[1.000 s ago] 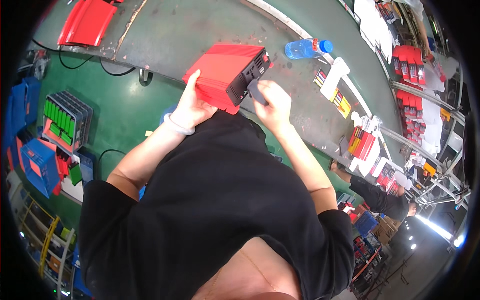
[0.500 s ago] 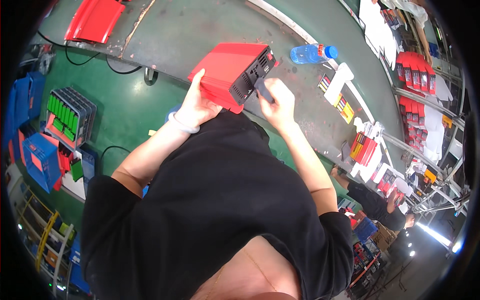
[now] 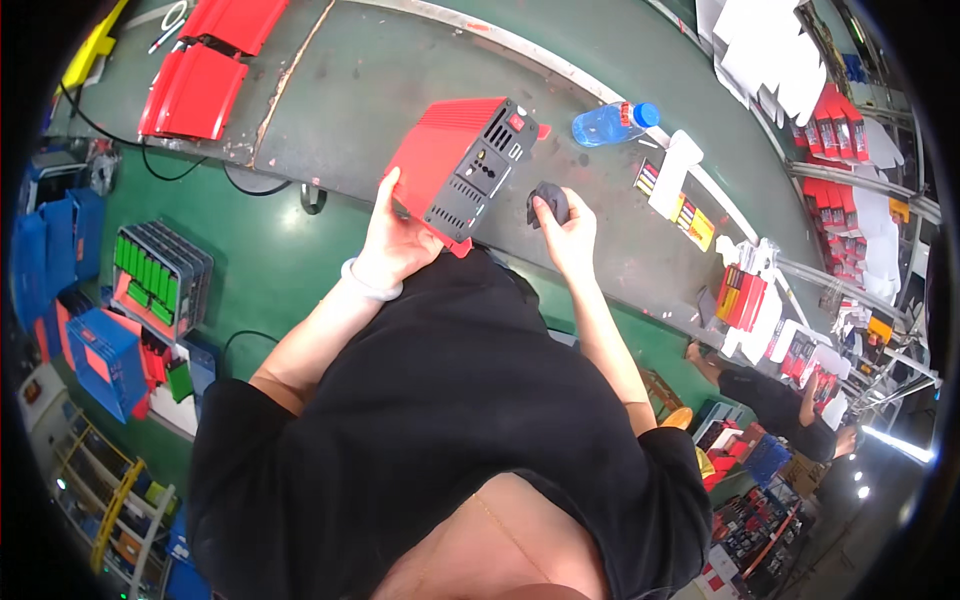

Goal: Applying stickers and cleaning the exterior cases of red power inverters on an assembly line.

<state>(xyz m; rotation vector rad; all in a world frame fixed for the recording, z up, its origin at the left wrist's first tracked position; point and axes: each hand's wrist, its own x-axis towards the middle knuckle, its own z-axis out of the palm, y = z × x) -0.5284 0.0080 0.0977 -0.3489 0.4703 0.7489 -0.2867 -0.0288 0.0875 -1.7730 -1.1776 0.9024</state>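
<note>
A red power inverter (image 3: pixel 440 150) with a ribbed metal case is tilted up at the near edge of the grey workbench (image 3: pixel 340 120). Its black end panel, with a socket, vent slots and a red switch, faces right. My left hand (image 3: pixel 398 240) grips the inverter's lower left side, thumb on the case and fingers underneath. A crumpled dark grey cloth (image 3: pixel 547 203) is pinched in my right hand (image 3: pixel 572 238), a short way right of the panel and apart from it.
A blue-capped plastic bottle (image 3: pixel 610 124) lies on the bench beyond my right hand. Red metal covers (image 3: pixel 195 95) rest at the far left. A crate of green parts (image 3: pixel 165 275) stands on the left. Another person (image 3: pixel 770 400) works at the right, near red boxes (image 3: pixel 740 300).
My right hand has drawn the cloth away from the end panel, to the right and down. The inverter has turned so more of its panel shows.
</note>
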